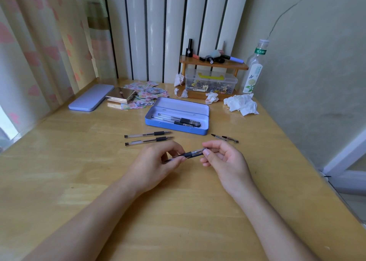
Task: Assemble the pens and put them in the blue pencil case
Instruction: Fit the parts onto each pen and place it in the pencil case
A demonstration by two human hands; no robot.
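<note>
three pens cased [178,120] — two loose pens [148,138]

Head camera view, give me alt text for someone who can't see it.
Two bare hands hold a pen over a wooden desk, left hand on the barrel, right hand at the capped end. Behind lie two uncapped pens, two loose caps and an open blue pencil case holding pens.

crumpled tissues [242,103], plastic bottle [254,68], wooden shelf [213,65]
</note>
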